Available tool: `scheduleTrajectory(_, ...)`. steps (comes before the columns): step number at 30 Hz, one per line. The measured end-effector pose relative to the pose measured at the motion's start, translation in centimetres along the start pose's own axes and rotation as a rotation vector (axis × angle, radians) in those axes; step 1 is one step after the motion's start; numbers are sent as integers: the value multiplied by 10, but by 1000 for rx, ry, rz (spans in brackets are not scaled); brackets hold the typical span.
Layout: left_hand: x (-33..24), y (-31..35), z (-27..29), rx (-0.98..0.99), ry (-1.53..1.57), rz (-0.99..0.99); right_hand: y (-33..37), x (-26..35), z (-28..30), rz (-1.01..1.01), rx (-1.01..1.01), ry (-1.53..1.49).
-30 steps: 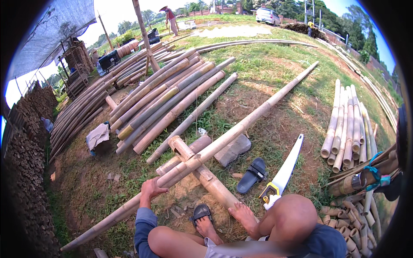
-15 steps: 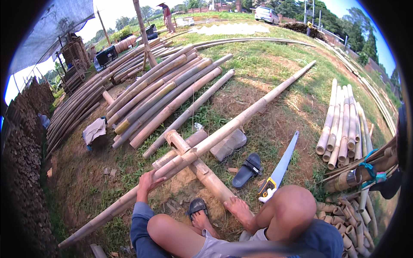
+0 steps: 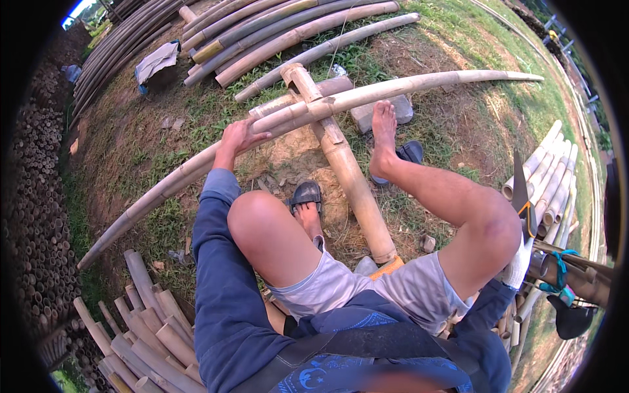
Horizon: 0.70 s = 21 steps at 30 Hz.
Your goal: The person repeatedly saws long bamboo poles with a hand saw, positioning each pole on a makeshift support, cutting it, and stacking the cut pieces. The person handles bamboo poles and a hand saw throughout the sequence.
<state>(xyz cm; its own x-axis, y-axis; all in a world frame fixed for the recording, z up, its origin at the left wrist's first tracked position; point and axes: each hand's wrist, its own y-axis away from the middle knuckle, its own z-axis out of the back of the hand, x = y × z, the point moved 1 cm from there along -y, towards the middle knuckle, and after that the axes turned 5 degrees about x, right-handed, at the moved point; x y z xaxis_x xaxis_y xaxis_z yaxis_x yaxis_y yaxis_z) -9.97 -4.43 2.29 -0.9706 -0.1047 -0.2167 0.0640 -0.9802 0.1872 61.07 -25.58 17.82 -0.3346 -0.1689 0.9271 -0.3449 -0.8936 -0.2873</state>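
As left hand (image 3: pixel 240 137) holds bamboo pole (image 3: pixel 288 118), patchy grass (image 3: pixel 164 223), bare soil (image 3: pixel 288 154)

An outdoor bamboo-working yard: on patchy green grass (image 3: pixel 452 29) and brown soil (image 3: pixel 111 170) lie rows of long tan-and-grey bamboo poles (image 3: pixel 298 44), near a brown bank of stacked round bamboo ends (image 3: pixel 39 177); a dark-bladed, orange-and-black-handled handsaw (image 3: pixel 520 180) shows at right.

1. Holding the left arm (image 3: pixel 219 262) out forward, palm down.
2. Curving the left hand (image 3: pixel 236 139) into a hold, with the thumb (image 3: pixel 261 137) stretched out right of the fingers (image 3: pixel 244 126).
3. Setting the left wrist (image 3: pixel 226 162) just behind those fingers, nearly straight.
4. Holding the right arm (image 3: pixel 488 314) out sideways.
5. Gripping with the gloved right hand (image 3: pixel 521 262), well right of the left fingers and farther back.
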Motion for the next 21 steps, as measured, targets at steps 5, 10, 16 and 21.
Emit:
scheduleTrajectory(5, 17, -1, -7, 26, 24, 24, -26, 106, 38, 198, 174, -261)
scheduleTrajectory(10, 5, -2, -5, 8, -8, 24, -58, 95, -84, 368, 458, -420)
scheduleTrajectory(16, 3, -2, -4, 32, 22, 51, -27, 13, -287, -130, 671, -418)
scheduleTrajectory(21, -2, 2, -1, 28, 46, 63, -1, -30, -366, -263, 854, -469)
